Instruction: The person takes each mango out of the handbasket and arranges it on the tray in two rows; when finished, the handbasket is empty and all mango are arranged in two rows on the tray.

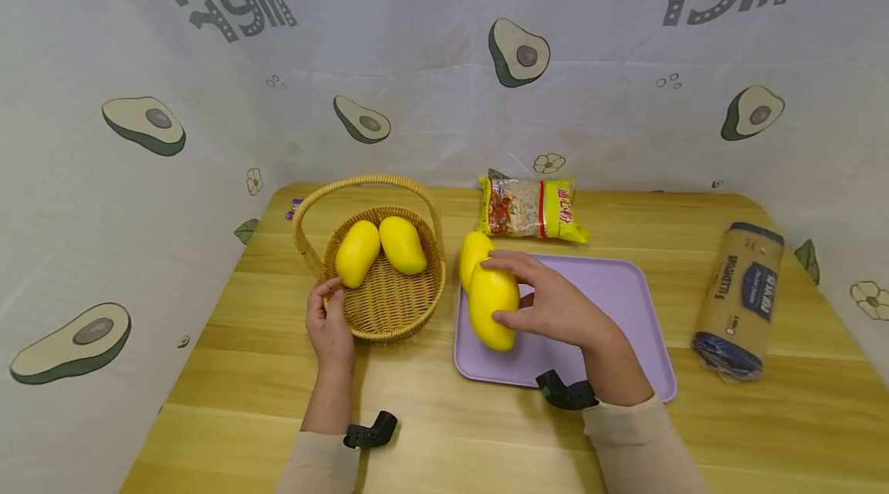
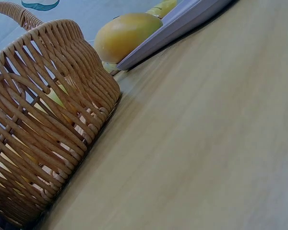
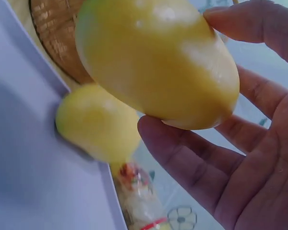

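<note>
My right hand [image 1: 556, 305] grips a yellow mango [image 1: 494, 309], thumb on one side and fingers on the other, over the left part of the lilac tray [image 1: 625, 324]. Behind it, a second mango [image 1: 475, 253] rests at the tray's left edge; the right wrist view shows this mango [image 3: 98, 122] below the held one [image 3: 158, 62]. My left hand [image 1: 331, 332] holds the near left rim of a round wicker basket [image 1: 389, 324], its fingers bent at the rim. Inside the basket lie two mangoes, one on the left [image 1: 358, 253] and one on the right [image 1: 403, 245].
Behind the tray lies a yellow-ended noodle packet [image 1: 521, 208]. A spaghetti pack [image 1: 739, 301] is on the table's right side. The basket's tall handle [image 1: 368, 179] arches over it. A small purple wrapper [image 1: 293, 208] sits behind the basket at left. Patterned cloth [image 1: 430, 116] hangs behind the table.
</note>
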Motion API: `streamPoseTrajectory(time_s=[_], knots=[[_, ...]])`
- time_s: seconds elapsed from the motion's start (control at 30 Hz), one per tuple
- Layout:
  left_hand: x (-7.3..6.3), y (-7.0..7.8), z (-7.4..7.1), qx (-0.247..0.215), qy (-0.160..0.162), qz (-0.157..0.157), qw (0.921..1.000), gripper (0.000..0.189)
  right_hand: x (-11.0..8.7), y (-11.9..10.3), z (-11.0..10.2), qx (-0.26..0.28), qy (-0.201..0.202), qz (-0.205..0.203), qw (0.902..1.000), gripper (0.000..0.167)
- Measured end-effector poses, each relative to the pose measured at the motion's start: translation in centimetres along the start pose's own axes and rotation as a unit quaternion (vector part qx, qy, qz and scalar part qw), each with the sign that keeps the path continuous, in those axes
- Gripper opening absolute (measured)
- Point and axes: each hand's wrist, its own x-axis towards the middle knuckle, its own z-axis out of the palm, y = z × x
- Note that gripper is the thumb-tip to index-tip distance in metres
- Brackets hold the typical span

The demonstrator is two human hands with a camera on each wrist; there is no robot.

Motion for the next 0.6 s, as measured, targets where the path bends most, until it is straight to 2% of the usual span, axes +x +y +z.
streamPoseTrajectory(time_s=[0.17, 0.33, 0.6], knots=[[0.0, 0.0, 0.0, 0.0, 0.0, -0.001, 1.0, 0.024, -0.2, 1.3, -1.8, -0.003, 0.061, 0.061, 0.9963, 0.065], [-0.1, 0.1, 0.0, 0.003, -0.002, 0.0, 1.0, 0.024, -0.2, 2.2, -2.9, 0.008, 0.123, 0.139, 0.9826, 0.067], [-0.1, 0.1, 0.0, 0.004, -0.003, 0.001, 1.0, 0.023, -0.4, 3.7, -4.0, -0.013, 0.169, 0.177, 0.9695, 0.07]])
